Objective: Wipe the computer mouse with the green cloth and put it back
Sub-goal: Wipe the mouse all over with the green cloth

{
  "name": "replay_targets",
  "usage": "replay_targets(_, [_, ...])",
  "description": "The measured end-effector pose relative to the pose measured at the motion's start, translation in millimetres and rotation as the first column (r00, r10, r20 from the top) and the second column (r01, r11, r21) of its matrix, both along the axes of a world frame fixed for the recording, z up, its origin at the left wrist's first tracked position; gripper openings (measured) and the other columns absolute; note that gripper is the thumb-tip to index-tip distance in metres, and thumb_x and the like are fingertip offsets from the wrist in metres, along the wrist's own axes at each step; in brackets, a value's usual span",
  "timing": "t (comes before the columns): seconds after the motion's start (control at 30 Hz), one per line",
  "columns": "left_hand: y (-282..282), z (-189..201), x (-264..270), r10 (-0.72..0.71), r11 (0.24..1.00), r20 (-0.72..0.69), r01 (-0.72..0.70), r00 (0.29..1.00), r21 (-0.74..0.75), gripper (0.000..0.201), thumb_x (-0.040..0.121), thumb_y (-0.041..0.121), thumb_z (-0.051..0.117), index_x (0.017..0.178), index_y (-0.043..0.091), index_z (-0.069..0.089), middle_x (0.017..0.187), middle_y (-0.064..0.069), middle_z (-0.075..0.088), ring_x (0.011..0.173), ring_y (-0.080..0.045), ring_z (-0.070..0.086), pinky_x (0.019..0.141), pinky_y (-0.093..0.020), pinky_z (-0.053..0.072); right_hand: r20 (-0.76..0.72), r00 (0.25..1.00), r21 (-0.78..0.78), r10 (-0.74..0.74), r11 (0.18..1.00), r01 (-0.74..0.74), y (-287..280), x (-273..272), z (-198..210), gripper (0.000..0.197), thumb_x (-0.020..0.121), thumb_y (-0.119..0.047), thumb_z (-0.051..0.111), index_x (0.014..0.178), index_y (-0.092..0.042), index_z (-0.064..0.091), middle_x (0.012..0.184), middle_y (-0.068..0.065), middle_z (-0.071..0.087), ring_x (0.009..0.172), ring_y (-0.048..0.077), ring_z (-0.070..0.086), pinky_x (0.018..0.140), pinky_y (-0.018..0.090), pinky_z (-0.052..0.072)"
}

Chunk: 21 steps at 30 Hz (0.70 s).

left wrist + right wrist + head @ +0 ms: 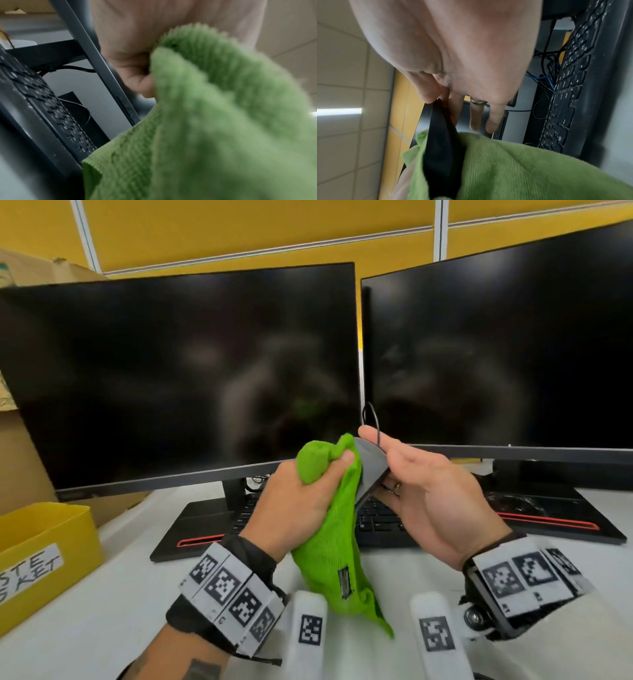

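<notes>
Left hand (301,501) grips a bunched green cloth (334,539) pressed against the mouse (370,470) pinched in right hand (428,494), above the keyboard (376,520).

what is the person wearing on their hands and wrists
Both hands are bare. The left wrist carries a black band faced with white tiles printed with black square codes, as does the right wrist, which also shows a metal bolt. The right hand wears a ring. A dark tattoo marks the left forearm.
</notes>
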<state>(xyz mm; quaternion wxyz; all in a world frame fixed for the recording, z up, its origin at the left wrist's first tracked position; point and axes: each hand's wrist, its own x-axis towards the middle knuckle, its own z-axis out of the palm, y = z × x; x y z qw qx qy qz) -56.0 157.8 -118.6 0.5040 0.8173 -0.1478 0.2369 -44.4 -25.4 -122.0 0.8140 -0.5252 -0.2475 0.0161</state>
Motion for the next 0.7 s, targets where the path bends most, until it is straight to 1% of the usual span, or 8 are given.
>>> replay_targets(0.17, [3, -2, 6, 0.175, 0.983, 0.060, -0.171, 0.983, -0.065, 0.051, 0.106, 0.046, 0.054, 0.067, 0.013, 0.059, 0.055, 0.005, 0.061, 0.057, -0.013, 0.061, 0.061, -0.031, 0.049, 0.016, 0.999, -0.164, -0.032, 0.986, 0.034, 10, -1, -4, 0.039, 0.112, -0.030, 0.041, 0.143, -0.048, 0.058, 0.135, -0.009, 0.074, 0.129, 0.023, 0.067, 0.113, 0.052, 0.049])
replay_targets(0.23, [-2, -4, 4, 0.028, 0.991, 0.040, -0.022, 0.999, -0.134, 0.039, 0.108, 0.031, 0.053, 0.072, 0.018, 0.061, 0.056, 0.014, 0.062, 0.056, -0.001, 0.059, 0.060, -0.021, 0.048, 0.033, 0.990, -0.186, -0.137, 0.973, 0.141, 10, 3, -4, 0.035, 0.111, -0.038, 0.044, 0.137, -0.052, 0.063, 0.110, -0.002, 0.075, 0.097, 0.025, 0.067, 0.086, 0.041, 0.053])
replay_targets(0.3, [-8, -6, 1, -0.210, 0.963, -0.029, 0.201, 0.977, -0.181, 0.020, 0.107, 0.014, 0.055, 0.091, 0.020, 0.067, 0.069, 0.019, 0.071, 0.067, 0.005, 0.066, 0.069, -0.015, 0.052, 0.020, 0.972, -0.171, -0.236, 0.957, 0.236, 11, 3, -4, 0.030, 0.109, -0.037, 0.052, 0.129, -0.041, 0.074, 0.091, 0.009, 0.054, 0.073, 0.027, 0.047, 0.064, 0.035, 0.041])
replay_targets(0.37, [-14, -9, -1, -0.373, 0.911, -0.079, 0.349, 0.924, -0.219, 0.010, 0.100, 0.008, 0.067, 0.110, 0.010, 0.065, 0.087, 0.010, 0.076, 0.083, -0.004, 0.071, 0.080, -0.025, 0.060, -0.039, 0.979, -0.120, -0.201, 0.973, 0.195, 16, 0, -6, 0.026, 0.106, -0.033, 0.057, 0.115, -0.032, 0.082, 0.096, 0.010, 0.067, 0.075, 0.033, 0.060, 0.073, 0.045, 0.054])
replay_targets(0.4, [-16, -11, 0, -0.386, 0.903, -0.079, 0.360, 0.919, -0.234, 0.023, 0.096, 0.012, 0.073, 0.115, 0.005, 0.063, 0.095, 0.002, 0.076, 0.089, -0.011, 0.072, 0.086, -0.035, 0.062, -0.078, 0.985, -0.098, -0.157, 0.984, 0.149, 19, -2, -7, 0.027, 0.105, -0.032, 0.058, 0.111, -0.027, 0.084, 0.104, 0.013, 0.077, 0.089, 0.037, 0.072, 0.087, 0.054, 0.059])
replay_targets(0.47, [-16, -12, 3, -0.294, 0.928, -0.039, 0.276, 0.955, -0.249, 0.035, 0.089, 0.025, 0.081, 0.112, 0.002, 0.067, 0.099, -0.007, 0.077, 0.091, -0.020, 0.073, 0.091, -0.049, 0.061, -0.160, 0.984, -0.060, -0.076, 0.996, 0.067, 23, -4, -9, 0.035, 0.106, -0.036, 0.054, 0.118, -0.015, 0.080, 0.119, 0.018, 0.079, 0.115, 0.038, 0.074, 0.102, 0.058, 0.057])
replay_targets(0.6, [-2, -8, 13, 0.096, 0.987, 0.091, -0.084, 0.991, -0.135, 0.048, 0.090, 0.057, 0.069, 0.079, 0.010, 0.068, 0.070, -0.001, 0.073, 0.068, -0.018, 0.069, 0.072, -0.042, 0.059, -0.200, 0.979, -0.035, 0.028, 0.999, -0.036, 19, -4, -9, 0.044, 0.108, -0.039, 0.049, 0.138, -0.012, 0.066, 0.110, 0.022, 0.067, 0.080, 0.025, 0.063, 0.079, 0.043, 0.058])
replay_targets(0.7, [5, -7, 16, 0.325, 0.941, 0.145, -0.305, 0.934, -0.147, 0.050, 0.103, 0.046, 0.059, 0.066, 0.012, 0.059, 0.054, 0.006, 0.060, 0.055, -0.011, 0.057, 0.062, -0.031, 0.043, -0.110, 0.992, -0.248, 0.056, 0.965, -0.082, 20, -9, -11, 0.029, 0.106, -0.020, 0.057, 0.129, -0.025, 0.072, 0.103, 0.006, 0.072, 0.081, 0.019, 0.067, 0.074, 0.038, 0.061])
